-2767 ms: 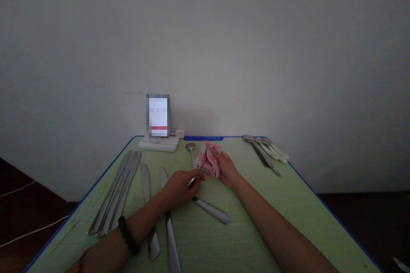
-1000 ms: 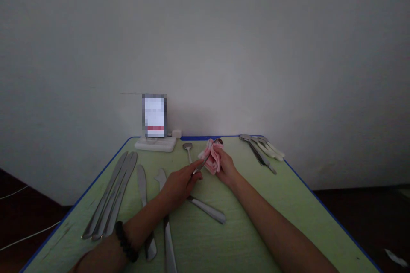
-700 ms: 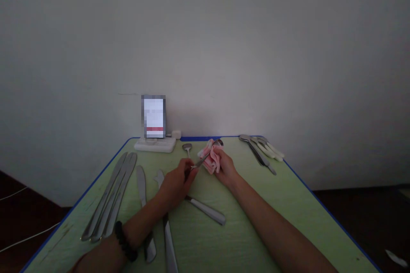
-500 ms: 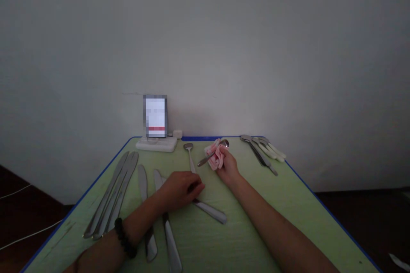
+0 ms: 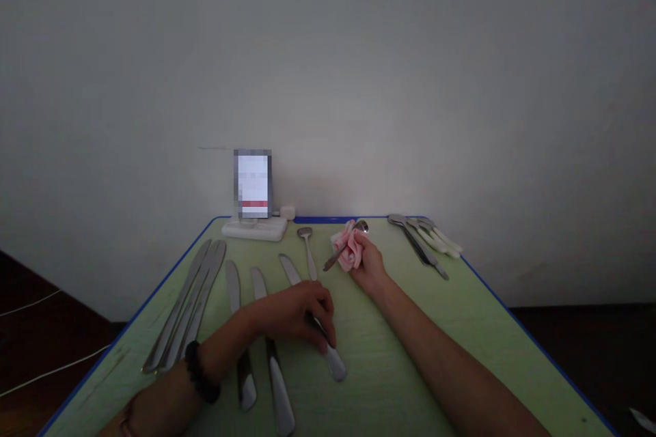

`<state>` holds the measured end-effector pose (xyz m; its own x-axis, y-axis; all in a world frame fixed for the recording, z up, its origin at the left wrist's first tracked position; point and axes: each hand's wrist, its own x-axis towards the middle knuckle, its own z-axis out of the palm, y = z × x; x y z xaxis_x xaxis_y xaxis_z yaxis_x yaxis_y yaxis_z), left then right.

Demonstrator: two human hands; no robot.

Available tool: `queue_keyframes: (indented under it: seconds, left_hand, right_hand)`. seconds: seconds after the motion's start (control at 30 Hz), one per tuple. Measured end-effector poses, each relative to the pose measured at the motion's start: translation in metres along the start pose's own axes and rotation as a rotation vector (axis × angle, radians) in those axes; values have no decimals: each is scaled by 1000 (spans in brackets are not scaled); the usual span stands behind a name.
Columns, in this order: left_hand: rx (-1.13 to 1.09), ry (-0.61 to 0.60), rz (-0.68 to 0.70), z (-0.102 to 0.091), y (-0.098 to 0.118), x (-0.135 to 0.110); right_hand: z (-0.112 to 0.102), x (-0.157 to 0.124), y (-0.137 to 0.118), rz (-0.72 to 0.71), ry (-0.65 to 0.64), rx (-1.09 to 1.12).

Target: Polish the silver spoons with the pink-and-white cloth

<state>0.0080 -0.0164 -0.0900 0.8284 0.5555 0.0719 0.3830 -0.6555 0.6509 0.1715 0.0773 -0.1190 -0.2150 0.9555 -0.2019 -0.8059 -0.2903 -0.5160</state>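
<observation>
My left hand is closed on a table knife, its fingers around the handle. The blade sticks out beyond the back of the hand, and the middle of the knife is hidden. A spoon lies on the table just behind that hand. My right hand grips a pink cloth together with a second spoon. The second spoon's bowl shows above the cloth, and its handle points left. Two table knives, a near one and one beside it, lie partly under my left forearm.
Several table knives lie side by side at the left of the green table. Spoons and white-handled cutlery lie at the back right. A lit phone stands on a white base by the wall.
The knife under my left hand has turned, its handle end swinging nearer to me and its blade now showing at the left. The cloth and spoon in my right hand have barely moved.
</observation>
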Motion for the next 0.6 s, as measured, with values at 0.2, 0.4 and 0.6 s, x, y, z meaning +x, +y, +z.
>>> queue_keyframes:
  seconds: [0.2,0.4,0.6]
  left_hand:
    - [14,44,-46,-6,-2,-5]
    - [162,214,-124,8,-7,4]
    - [99,346,-419,12,-10,9]
  right_hand:
    - [2,-3,1,28,-13,-17]
    - [4,-4,2,51,5,-42]
    - [3,-8,2,154,-90,-151]
